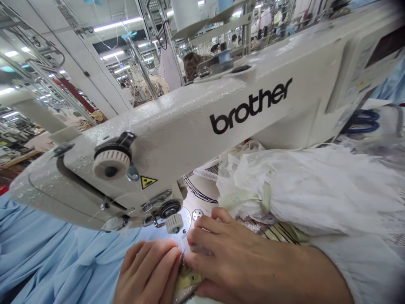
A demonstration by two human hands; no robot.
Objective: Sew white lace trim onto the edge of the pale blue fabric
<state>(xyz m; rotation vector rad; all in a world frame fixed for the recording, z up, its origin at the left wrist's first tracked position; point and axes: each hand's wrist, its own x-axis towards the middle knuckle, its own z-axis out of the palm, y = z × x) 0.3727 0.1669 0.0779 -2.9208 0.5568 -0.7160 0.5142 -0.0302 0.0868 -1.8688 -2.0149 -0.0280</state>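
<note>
A cream Brother industrial sewing machine head (pixel 177 126) fills the upper view, tilted across the frame. Below its needle area, my left hand (pixel 147 270) and my right hand (pixel 228 253) come together, fingertips nearly meeting. Both pinch a yellow patterned fabric piece (pixel 187 283), which is mostly hidden by my fingers. The needle and presser foot are hidden behind the machine's head and my hands. Gathered white fabric (pixel 316 190) lies bunched above my right forearm, and light blue cloth (pixel 60 249) spreads to the left of my left hand.
Blue-handled scissors (pixel 360 122) lie at the right beside the machine. A metal plate (pixel 198 214) with holes sits on the machine bed. Behind the machine stretch metal racks, hanging garments and co-workers (pixel 221 46) in a busy workshop.
</note>
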